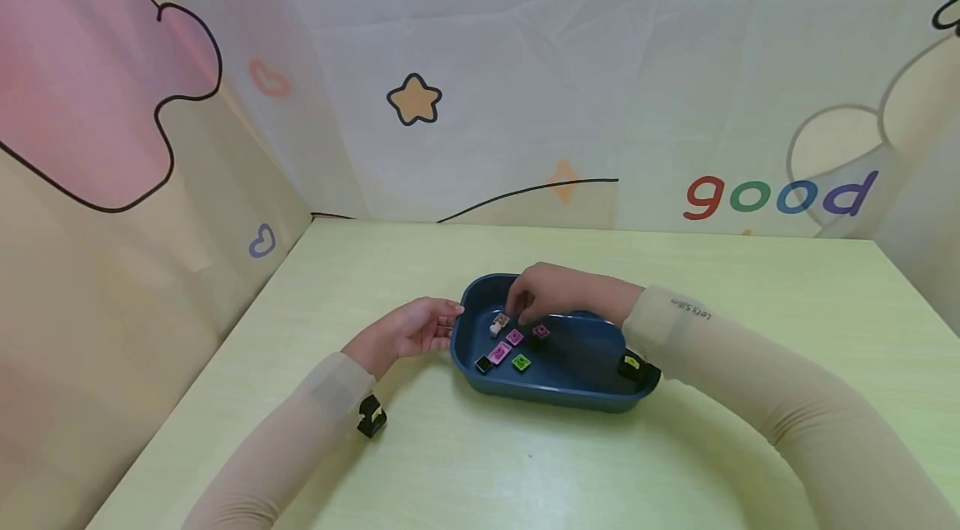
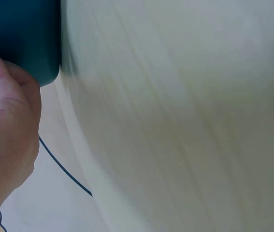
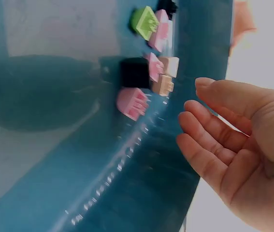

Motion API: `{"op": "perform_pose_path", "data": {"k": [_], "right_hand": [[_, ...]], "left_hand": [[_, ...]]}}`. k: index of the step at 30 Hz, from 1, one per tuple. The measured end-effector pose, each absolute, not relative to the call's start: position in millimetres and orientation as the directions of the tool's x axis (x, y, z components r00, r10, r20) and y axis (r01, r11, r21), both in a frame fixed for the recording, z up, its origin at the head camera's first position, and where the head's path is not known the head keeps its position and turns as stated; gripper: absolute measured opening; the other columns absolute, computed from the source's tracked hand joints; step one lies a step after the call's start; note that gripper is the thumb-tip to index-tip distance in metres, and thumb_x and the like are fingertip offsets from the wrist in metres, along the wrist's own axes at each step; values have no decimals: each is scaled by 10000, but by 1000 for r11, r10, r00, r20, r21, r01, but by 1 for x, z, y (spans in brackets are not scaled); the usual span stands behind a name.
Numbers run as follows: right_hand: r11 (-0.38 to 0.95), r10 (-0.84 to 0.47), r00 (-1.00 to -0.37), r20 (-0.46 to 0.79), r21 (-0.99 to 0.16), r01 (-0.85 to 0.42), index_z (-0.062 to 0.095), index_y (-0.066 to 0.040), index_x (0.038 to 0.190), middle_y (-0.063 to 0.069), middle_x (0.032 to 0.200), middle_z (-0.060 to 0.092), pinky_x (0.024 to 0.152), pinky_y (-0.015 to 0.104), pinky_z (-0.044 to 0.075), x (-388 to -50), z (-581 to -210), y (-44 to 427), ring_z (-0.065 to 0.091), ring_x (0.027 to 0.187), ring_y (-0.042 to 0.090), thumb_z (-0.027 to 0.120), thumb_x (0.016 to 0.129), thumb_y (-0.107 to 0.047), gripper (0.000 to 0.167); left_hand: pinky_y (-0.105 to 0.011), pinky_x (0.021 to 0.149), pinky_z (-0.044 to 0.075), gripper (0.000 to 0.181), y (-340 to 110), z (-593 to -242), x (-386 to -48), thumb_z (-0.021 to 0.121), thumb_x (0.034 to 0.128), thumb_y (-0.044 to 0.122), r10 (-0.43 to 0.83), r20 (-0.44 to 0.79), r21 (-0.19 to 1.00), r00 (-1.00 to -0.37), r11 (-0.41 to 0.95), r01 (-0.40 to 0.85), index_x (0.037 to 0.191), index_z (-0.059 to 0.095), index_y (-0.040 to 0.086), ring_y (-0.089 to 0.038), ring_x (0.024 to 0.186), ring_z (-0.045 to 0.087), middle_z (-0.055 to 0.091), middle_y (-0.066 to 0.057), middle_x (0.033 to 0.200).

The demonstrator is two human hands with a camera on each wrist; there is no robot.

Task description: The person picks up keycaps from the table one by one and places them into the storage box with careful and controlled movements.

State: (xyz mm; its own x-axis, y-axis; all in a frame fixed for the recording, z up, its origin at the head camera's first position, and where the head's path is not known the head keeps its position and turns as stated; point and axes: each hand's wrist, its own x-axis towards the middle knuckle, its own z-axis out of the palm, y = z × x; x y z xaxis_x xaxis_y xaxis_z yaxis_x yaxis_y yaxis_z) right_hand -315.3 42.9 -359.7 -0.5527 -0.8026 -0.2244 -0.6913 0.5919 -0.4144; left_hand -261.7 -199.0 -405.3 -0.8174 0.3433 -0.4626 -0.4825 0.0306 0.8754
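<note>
A dark blue tray (image 1: 577, 397) with rounded corners holds several small, toy-like blocks. Among them are a green block (image 1: 521, 362), a long pink block (image 1: 499, 353), a black block (image 1: 483, 364) and a peach block (image 3: 163, 85). At the tray's left end my left hand (image 1: 420, 326) grips the wall, thumb at the rim and fingers outside. My right hand (image 1: 558, 290) reaches over the far rim into the tray. In the right wrist view its fingers (image 3: 207, 125) are loosely bent, apart from the blocks, with nothing between them.
The tray stands on a pale yellow-green table (image 1: 337, 263). Behind and to the left hangs a printed cloth backdrop (image 1: 525, 80). A black wrist device (image 1: 371, 416) sits on the left sleeve, another (image 1: 637, 365) below the right forearm, over the tray's right end.
</note>
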Motion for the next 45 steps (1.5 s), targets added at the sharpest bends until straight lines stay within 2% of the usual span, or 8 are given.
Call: {"op": "perform_pose_path", "data": {"k": [11,18,24,33,38,45], "right_hand": [[581,-803,-575,-155,-412,-702,727,-2,1157,116,1067,768,908,355,613,-314,-329,64,700,948,183,672,972,-102,217],[613,-764,-639,-92,-414,-673,737,-17,1151,116,1075,771,929,407,611,-308,-305,83,710,972,214,668,975,-121,216],[623,-742,-669,-42,-411,-665,740,-31,1148,107,1073,775,958,458,602,-298,-285,105,719,983,223,664,982,-141,213],[665,-668,-744,12,-440,-604,740,-48,1155,87,1071,764,935,483,609,-285,-270,150,711,973,218,699,970,-169,225],[704,-619,-786,14,-433,-562,737,-58,1169,88,1114,756,872,394,614,-282,-269,176,702,972,206,702,971,-179,235],[758,-553,-832,37,-392,-521,736,-70,1179,61,1121,758,774,242,560,-279,-278,213,683,944,153,690,982,-198,239]], "left_hand": [[-156,617,586,158,-198,-407,-263,448,1054,126,341,-470,873,-815,40,-486,956,571,115,-66,678,621,637,36,775],[-158,616,586,157,-199,-406,-264,455,1055,133,318,-483,868,-816,49,-494,955,576,119,-74,688,616,633,28,791],[-157,621,588,176,-200,-407,-263,454,1056,130,332,-473,872,-816,43,-488,934,581,124,-73,685,616,637,31,785],[-159,614,586,198,-201,-404,-264,453,1048,115,344,-459,879,-819,40,-476,907,591,126,-76,675,613,637,29,777],[-159,614,587,196,-201,-404,-265,447,1053,122,335,-470,874,-816,47,-484,919,590,126,-73,676,614,639,30,783],[-159,611,588,162,-199,-405,-264,448,1054,118,345,-462,877,-817,44,-478,954,574,100,-73,678,617,637,28,782]]}}
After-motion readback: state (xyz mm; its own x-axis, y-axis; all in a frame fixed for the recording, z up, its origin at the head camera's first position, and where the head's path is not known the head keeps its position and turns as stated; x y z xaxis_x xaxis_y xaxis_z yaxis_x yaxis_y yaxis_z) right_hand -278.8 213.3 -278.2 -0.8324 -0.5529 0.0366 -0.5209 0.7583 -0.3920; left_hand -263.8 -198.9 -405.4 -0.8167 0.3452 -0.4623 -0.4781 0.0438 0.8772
